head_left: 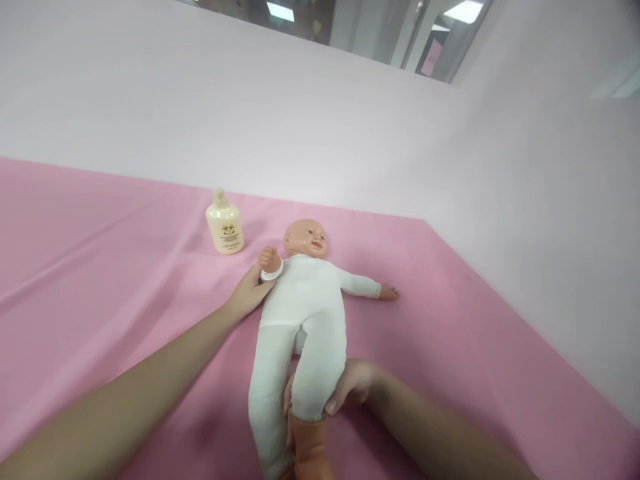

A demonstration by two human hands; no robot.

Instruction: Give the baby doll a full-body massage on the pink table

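A baby doll [305, 290] in a white long-sleeved top and trousers lies on its back, head away from me. Its face is turned a little to the right. My left hand [249, 291] is closed around the doll's arm on the left, thumb along the sleeve, just below the small raised fist. Most of those fingers are hidden behind the arm. Around the doll's lower leg on the right, my right hand [350, 385] is wrapped from beneath, thumb near the trouser cuff. The doll's other arm stretches out to the right on the cloth.
A pale yellow pump bottle [225, 229] with a dark printed label stands left of the doll's head. Pink cloth [125, 267] with some creases covers the surface. White walls [300, 133] rise at the back and right, with a window [370, 30] above.
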